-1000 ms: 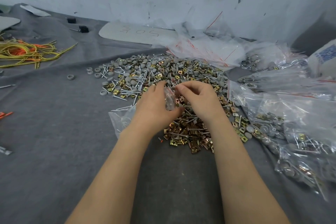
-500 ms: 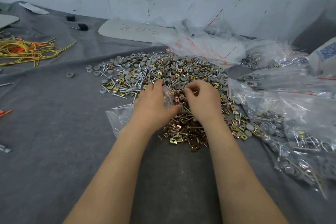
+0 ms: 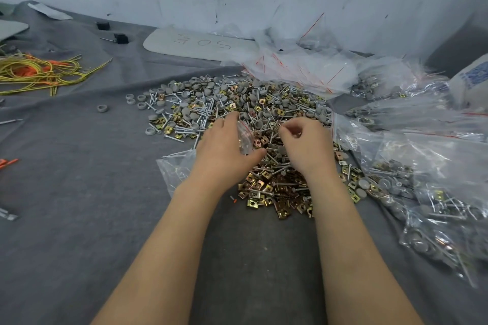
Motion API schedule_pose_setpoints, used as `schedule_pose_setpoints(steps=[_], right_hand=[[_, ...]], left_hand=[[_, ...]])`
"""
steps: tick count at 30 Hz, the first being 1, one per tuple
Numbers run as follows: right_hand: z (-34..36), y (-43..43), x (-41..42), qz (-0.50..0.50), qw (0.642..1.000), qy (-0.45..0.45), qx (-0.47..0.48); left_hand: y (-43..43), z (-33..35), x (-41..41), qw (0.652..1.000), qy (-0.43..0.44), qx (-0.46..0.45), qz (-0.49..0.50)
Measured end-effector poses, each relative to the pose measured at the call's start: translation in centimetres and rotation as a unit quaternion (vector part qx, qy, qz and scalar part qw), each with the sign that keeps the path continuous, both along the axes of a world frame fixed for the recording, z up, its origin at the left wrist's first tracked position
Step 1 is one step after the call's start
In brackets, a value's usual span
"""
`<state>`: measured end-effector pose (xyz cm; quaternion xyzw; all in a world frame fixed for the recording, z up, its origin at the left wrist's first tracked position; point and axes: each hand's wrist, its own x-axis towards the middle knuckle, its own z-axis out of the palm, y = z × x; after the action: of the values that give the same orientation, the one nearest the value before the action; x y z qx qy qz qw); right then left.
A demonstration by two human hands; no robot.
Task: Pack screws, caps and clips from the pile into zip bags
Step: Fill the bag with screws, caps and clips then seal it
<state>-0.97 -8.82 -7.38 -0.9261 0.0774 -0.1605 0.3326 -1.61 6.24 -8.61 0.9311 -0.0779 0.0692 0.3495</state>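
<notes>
right hand (image 3: 303, 148) is off the bag mouth vs a second ago and now sits further out over the pile (image 3: 237, 103). left hand (image 3: 224, 150) hasn't budged: thumb and fingers curled round the small zip bag (image 3: 245, 137), mouth facing right, just above the pile's near middle. right hand fingers are curled down among the parts, can't tell if anything's pinched. Step looks like fetching the next piece. Next: pinch one item and carry it back to the mouth. filled bags (image 3: 422, 192) lie far right.
</notes>
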Motion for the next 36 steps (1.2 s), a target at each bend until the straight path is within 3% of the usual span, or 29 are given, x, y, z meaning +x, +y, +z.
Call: schedule_pose_setpoints(steps=[4, 12, 22, 29, 31, 36], right_hand=[[-0.4, 0.4, 0.1, -0.021, 0.981, 0.149, -0.125], [-0.7, 1.5, 0.1, -0.034, 0.98, 0.115, -0.156], [0.1, -0.1, -0.3, 0.025, 0.995, 0.093, -0.037], [0.6, -0.4, -0.3, 0.042, 0.987, 0.128, -0.084], [0.5, -0.4, -0.2, 0.042, 0.992, 0.105, -0.062], [0.3, 0.2, -0.1, 0.048, 0.993, -0.024, 0.101]], left_hand=[[0.0, 0.1, 0.0, 1.0, 0.004, 0.001, 0.001], [0.0, 0.1, 0.1, 1.0, 0.017, 0.013, 0.007], [0.1, 0.2, 0.1, 1.0, 0.025, 0.011, 0.01], [0.1, 0.2, 0.1, 0.999, 0.03, 0.016, 0.009], [0.1, 0.2, 0.0, 0.999, 0.03, 0.015, 0.008], [0.0, 0.2, -0.1, 1.0, 0.023, 0.011, 0.001]])
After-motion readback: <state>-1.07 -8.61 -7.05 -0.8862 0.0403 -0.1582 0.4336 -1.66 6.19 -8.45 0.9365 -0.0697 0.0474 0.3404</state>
